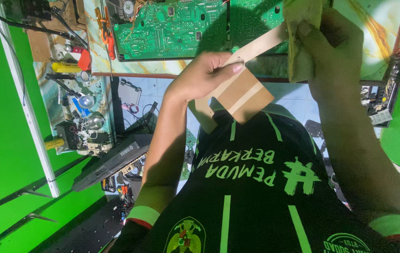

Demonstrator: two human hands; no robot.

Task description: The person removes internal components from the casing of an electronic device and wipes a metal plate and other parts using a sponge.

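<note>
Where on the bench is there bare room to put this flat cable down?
Bare marbled top shows at the bench corner right of the cloth, bordered by small boards along its edge. The green circuit board fills the middle. The left end, around the red-handled pliers and round lamps, is crowded.

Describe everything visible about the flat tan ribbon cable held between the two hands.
The flat ribbon cable is a thin tan strip that looks like flexible plastic film, with a paler stripe along it. It widens into a broad squarish end hanging over the black shirt. One hand pinches it near the middle with thumb and fingers; the narrow part runs up toward the other hand, which grips a yellowish cloth, before the green circuit board. Its far end is hidden.
</note>
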